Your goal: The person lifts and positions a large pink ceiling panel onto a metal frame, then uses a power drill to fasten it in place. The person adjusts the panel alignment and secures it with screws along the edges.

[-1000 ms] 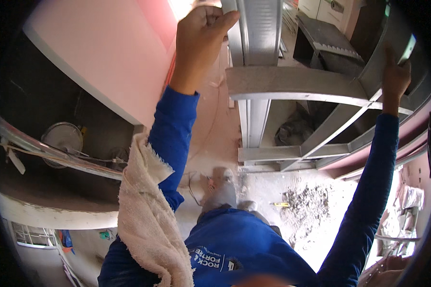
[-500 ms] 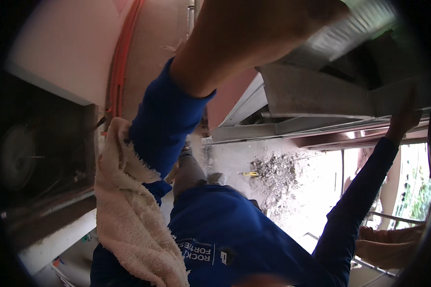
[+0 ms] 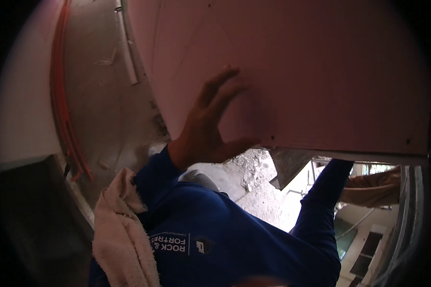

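Pink panel (image 3: 311,86) close before person. Left grip (image 3: 202,131) empty, fingers spread at panel face, presumably for steadying; contact unclear. Right sleeve (image 3: 323,196) passes behind lower edge, likely for support; right grip hidden, state undetermined. Beyond: orange tubes (image 3: 61,110).

Head view: taken from above the left hand (image 3: 201,126), at close range, facing steeply down past it onto the wearer's blue shirt (image 3: 258,229).
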Motion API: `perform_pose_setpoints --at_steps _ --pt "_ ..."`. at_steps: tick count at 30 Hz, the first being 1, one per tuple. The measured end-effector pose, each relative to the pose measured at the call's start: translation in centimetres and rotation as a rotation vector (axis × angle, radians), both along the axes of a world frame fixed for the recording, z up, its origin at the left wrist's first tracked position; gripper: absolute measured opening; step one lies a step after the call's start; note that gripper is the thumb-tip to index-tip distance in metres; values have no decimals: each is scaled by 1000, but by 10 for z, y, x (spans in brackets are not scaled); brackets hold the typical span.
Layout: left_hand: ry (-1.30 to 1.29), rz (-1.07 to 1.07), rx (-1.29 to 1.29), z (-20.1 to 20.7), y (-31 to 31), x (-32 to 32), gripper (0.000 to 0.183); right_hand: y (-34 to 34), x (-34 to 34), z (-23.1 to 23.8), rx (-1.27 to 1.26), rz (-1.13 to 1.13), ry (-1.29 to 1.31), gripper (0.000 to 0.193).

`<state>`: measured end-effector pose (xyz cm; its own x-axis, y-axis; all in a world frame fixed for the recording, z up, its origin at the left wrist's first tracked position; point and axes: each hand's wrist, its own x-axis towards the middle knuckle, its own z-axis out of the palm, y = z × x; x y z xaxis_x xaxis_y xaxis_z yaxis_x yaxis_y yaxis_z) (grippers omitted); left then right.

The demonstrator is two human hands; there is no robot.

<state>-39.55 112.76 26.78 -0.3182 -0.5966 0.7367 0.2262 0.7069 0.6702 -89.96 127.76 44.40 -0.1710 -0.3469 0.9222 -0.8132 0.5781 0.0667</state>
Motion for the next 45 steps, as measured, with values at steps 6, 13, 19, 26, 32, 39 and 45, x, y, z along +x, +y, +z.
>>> perform_pose_setpoints --at_steps 6,13,19,26,32,39,45 --pt "66 -89 26 -5 13 -23 86 12 43 4 -172 84 -201 53" --pt "57 -87 64 -24 -2 -24 98 23 77 14 -387 315 -370 46" --pt "109 -127 -52 20 14 -41 97 54 135 52 -577 442 -489 43" --pt "427 -118 -314 64 -83 -52 80 65 269 55 -854 527 -693 42" --pt "632 -220 -370 90 -147 -89 70 60 401 28 -899 613 -951 42" --pt "673 -253 -382 89 -146 -98 54 -6 414 -11 -1132 187 -1075 28" --pt "735 -311 -407 87 -152 -101 49 2 414 -4 -936 77 -1047 27"
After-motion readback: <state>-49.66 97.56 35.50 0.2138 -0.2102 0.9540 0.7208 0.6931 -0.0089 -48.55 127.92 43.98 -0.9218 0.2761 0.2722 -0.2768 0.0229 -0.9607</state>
